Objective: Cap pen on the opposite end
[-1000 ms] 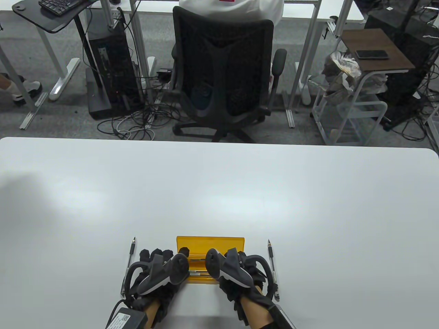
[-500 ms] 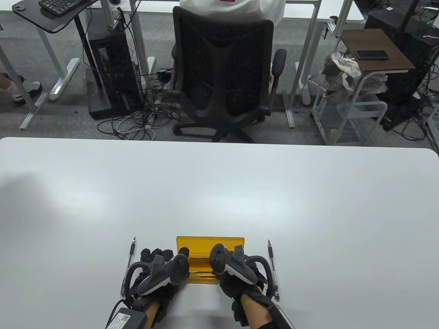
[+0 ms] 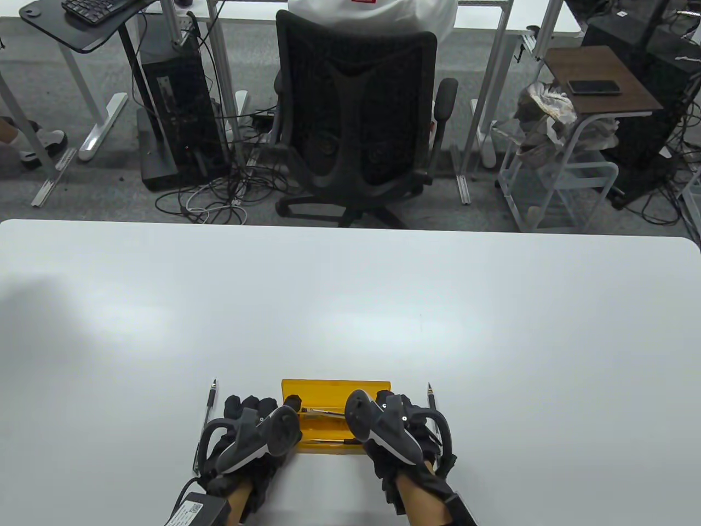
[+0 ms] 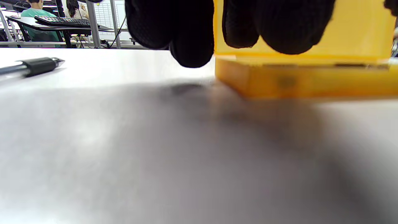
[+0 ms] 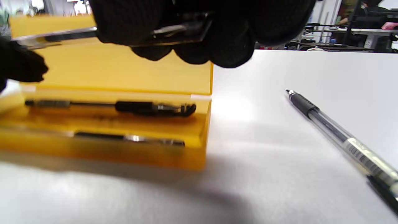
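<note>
Pen (image 5: 62, 34) pinched in right hand (image 3: 394, 433), lifted over yellow case (image 3: 328, 390). Keep level; draw toward three o'clock. Left hand (image 3: 257, 433) at case's nine o'clock, grip unclear.

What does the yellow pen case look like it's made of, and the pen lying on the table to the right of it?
Yellow pen case: likely translucent plastic with a smooth, slightly glossy finish; the pens inside show through its front wall. Pen on the table: seemingly a clear plastic barrel, since the ink tube shows inside, with a matte black grip, probably rubber, and a small metallic-looking tip.
</note>
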Motion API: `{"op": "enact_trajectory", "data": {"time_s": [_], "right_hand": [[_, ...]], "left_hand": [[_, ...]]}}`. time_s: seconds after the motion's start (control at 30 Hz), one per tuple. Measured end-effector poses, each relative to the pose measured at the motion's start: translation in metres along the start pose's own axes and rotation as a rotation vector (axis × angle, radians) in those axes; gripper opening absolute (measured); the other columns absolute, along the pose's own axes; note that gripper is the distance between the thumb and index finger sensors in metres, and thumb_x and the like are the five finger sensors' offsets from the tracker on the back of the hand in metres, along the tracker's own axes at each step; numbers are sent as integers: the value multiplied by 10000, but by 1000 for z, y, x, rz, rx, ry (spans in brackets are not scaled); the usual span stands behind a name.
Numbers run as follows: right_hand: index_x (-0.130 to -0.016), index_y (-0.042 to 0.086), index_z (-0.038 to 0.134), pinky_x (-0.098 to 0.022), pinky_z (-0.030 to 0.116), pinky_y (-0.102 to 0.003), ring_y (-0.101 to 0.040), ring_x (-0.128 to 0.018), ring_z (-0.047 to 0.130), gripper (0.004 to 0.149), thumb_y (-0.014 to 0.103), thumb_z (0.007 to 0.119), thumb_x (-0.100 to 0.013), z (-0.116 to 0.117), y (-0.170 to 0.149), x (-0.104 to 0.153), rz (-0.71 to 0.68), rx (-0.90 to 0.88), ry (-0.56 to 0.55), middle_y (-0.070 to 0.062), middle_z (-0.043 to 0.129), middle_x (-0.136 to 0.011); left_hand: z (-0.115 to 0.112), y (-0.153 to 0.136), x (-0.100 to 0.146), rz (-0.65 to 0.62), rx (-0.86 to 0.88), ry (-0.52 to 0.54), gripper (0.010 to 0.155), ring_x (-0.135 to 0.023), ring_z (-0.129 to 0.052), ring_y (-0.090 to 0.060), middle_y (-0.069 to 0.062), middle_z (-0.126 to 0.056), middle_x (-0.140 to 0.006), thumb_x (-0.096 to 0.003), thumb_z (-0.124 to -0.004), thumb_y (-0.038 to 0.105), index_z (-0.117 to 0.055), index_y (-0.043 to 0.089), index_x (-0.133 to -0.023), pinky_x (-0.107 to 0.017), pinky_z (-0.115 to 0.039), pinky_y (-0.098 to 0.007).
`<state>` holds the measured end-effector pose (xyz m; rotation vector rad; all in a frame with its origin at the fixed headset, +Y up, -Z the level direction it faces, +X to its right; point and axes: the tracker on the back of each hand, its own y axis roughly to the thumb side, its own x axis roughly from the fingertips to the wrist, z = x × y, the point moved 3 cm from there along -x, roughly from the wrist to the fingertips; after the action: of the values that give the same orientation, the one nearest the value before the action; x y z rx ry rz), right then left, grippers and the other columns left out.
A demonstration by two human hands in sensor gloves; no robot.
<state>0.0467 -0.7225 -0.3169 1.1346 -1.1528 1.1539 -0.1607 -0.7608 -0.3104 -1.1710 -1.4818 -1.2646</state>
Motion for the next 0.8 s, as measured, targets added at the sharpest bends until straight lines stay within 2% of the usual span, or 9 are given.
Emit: {"op": "enact_trajectory", "data": {"time_s": [0.1,0.2,0.33,0.47,0.53,0.6,0.7,0.8], "right_hand": [[-830,288,874,-464,827,-478,-328,-692,967,437,353,744,-417,-12,-8,4,25,-98,-45,-90,948,-819],[-827,275,878,-402,859,-453,-333,-636,1003,436,349,740,-421,-17,-12,9,37,-191,-34,-101,990,-777],[-816,260,887,-351,865,-417,-288,-548,1035,438,349,739,-414,-29,-4,18,-29,-355,-104,-64,1022,-696],[-818,258,886,-333,862,-399,-271,-500,1037,439,351,739,-415,-26,15,24,-197,-605,11,-59,1023,-672],[-823,254,881,-325,862,-389,-260,-469,1039,443,352,735,-416,-20,22,26,-234,-687,70,-57,1027,-654],[-826,256,878,-301,867,-378,-243,-408,1039,446,362,728,-420,-16,23,23,-243,-767,147,-59,1035,-619],[-800,186,905,-255,866,-360,-182,-315,1023,470,410,736,-423,-9,20,22,-199,-910,240,-77,1036,-539],[-749,152,926,-219,860,-349,-154,-253,1008,499,473,737,-416,-9,18,22,-175,-904,234,-48,1032,-460]], "left_hand": [[11,-4,7,-28,104,39,639,-892,-677,-403,-168,-769,-1013,-497,-765,477,-629,270,-1086,-728,-336,-734],[22,-9,15,-29,207,82,625,-882,-694,-402,-167,-789,-997,-493,-775,477,-674,250,-1067,-722,-351,-732],[36,-20,27,-5,539,196,608,-832,-752,-387,-153,-847,-938,-495,-807,447,-733,165,-1028,-711,-416,-717],[41,-24,37,-34,947,237,650,-861,-748,-364,-131,-833,-973,-497,-810,452,-685,146,-1057,-729,-441,-689],[39,-23,38,-105,1177,189,655,-893,-728,-346,-111,-807,-1003,-509,-823,446,-656,164,-1075,-747,-427,-681],[36,-23,39,-119,1366,169,584,-897,-725,-337,-99,-819,-990,-520,-847,367,-696,177,-1051,-758,-415,-687],[35,-26,39,-135,1433,172,506,-868,-760,-310,-75,-854,-943,-525,-838,337,-744,210,-1005,-758,-442,-675],[36,-31,39,-103,1420,217,501,-843,-798,-291,-60,-883,-917,-511,-840,352,-762,217,-987,-745,-475,-677]]}}
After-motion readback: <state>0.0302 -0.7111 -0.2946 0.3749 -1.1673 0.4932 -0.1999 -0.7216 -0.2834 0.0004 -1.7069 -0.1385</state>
